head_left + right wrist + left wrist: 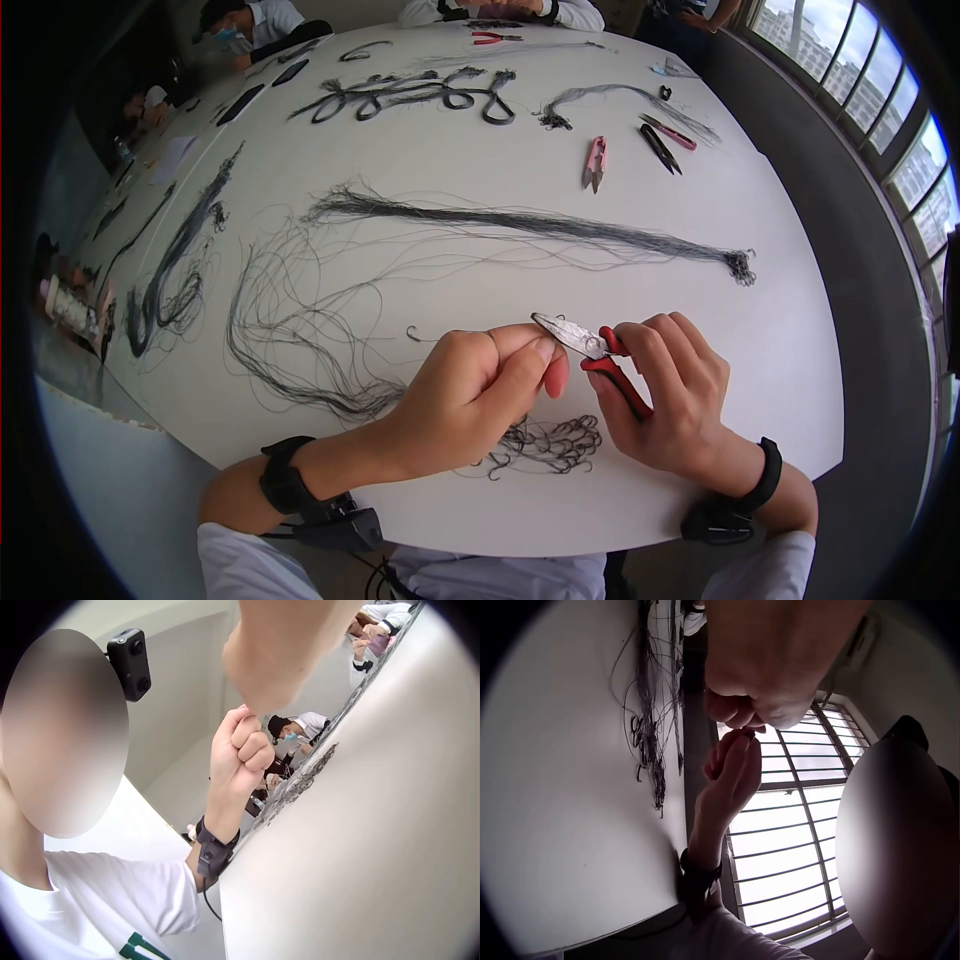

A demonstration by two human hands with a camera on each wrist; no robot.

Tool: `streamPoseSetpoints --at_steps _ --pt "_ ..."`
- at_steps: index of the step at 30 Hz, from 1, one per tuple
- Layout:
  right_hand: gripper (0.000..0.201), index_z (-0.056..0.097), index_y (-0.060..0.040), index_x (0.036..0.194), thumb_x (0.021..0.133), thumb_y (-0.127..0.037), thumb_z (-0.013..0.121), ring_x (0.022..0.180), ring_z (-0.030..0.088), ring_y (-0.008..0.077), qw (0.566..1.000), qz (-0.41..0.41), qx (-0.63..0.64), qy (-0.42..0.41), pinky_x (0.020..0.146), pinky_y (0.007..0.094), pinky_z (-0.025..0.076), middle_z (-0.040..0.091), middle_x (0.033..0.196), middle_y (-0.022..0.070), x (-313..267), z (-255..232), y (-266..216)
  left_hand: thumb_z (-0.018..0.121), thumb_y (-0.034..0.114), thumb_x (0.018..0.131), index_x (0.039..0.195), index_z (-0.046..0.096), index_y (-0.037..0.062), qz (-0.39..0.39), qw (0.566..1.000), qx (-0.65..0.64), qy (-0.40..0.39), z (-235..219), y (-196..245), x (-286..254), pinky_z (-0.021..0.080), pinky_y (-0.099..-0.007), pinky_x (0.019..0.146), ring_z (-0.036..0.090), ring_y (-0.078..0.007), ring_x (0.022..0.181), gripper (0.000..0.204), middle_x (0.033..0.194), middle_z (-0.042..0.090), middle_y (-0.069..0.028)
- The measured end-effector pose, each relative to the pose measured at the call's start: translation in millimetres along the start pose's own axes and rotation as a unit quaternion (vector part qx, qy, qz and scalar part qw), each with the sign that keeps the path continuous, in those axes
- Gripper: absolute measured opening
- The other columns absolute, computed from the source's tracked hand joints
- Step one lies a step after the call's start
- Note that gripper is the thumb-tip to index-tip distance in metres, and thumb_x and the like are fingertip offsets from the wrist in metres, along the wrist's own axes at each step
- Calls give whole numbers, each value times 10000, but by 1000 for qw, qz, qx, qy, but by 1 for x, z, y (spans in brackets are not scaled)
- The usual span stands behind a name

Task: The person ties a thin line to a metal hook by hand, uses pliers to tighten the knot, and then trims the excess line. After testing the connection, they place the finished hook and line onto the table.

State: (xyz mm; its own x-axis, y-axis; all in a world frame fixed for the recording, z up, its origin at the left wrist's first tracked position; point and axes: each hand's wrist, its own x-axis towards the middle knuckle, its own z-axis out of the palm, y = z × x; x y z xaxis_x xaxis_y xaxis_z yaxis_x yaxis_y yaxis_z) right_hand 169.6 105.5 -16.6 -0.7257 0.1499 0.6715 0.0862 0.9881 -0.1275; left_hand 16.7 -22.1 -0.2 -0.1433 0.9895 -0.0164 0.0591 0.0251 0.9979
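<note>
Red-handled pliers (622,388) are gripped by the right hand (672,395), their metal jaws reaching to the left fingertips. The left hand (470,400) has its thumb and forefinger pinched together at the jaw tips; whatever lies between them is too small to tell. From that hand a thin dark line seems to run. Below the left hand lies a cluster of dark hooks (560,445), and left of it a loose bundle of dark lines (345,400). A single hook (413,333) lies above the left wrist. In the left wrist view the right hand (731,776) meets the left.
Across the white table (480,130) stretches a long bundle of lines (520,222). Farther back are pink snips (595,165), black snips (660,150), coiled bundles (440,93) and other pliers (497,38). Another bundle (165,280) lies at left. People sit at the far side.
</note>
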Motion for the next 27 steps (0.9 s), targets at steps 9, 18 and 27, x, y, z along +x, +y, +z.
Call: streamPoseSetpoints --at_steps 9,18,27 --pt "255 555 -24 843 663 -111 713 525 435 178 1000 18 -7 2 420 290 341 486 670 45 1 0 -3 323 149 969 766 471 1 -10 999 -21 30 4 -5 3 210 -208 424 223 -21 452 291 513 301 66" --pt "160 550 -6 817 747 -102 657 522 494 214 977 140 154 -55 451 304 384 534 662 83 2 3 -1 322 195 986 790 424 28 -42 993 -102 33 8 -8 5 177 -211 395 186 -16 432 277 508 274 74" --pt "152 561 10 815 801 -129 621 508 429 140 828 356 399 -171 452 270 332 502 620 58 8 -6 4 322 230 987 803 408 53 -82 980 -178 34 9 -6 6 154 -216 377 178 -14 401 270 504 237 84"
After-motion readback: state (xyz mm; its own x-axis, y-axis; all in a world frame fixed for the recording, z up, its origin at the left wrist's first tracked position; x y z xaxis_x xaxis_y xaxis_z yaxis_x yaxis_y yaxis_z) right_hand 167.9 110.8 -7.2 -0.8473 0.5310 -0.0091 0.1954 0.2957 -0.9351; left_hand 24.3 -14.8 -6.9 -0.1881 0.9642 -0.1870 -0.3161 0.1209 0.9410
